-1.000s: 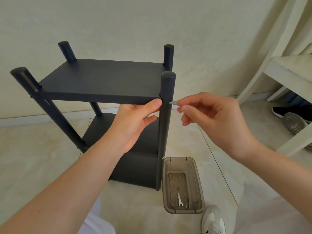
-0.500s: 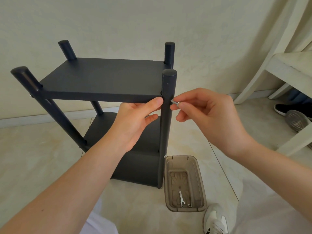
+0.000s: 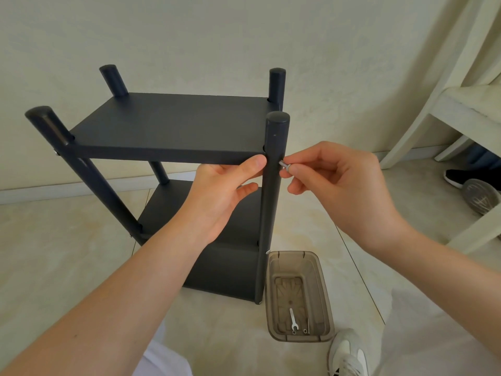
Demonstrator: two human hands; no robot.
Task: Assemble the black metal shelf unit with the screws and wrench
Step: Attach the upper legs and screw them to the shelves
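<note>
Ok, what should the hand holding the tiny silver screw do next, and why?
Probably twist the small silver screw in with the right hand, to start its thread. Its tip meets the side of the black round metal post level with the top black metal shelf, which the left hand holds; the small silver wrench lies in the brown plastic bin.

Around the round black front-right post of the black metal shelf unit: blocked at 9 o'clock by the left hand, thumb on the top shelf's front edge, fingers under it; blocked at 3 o'clock by the right hand pinching a small silver screw against the post. Blocked at 5 o'clock, low down, by a translucent brown plastic bin just beside the post's foot. Open between the upper two shelves, entering from 9 o'clock. Bare beige tiled floor at 8 o'clock. Crowded farther out at 2 o'clock by a white wooden chair frame
</note>
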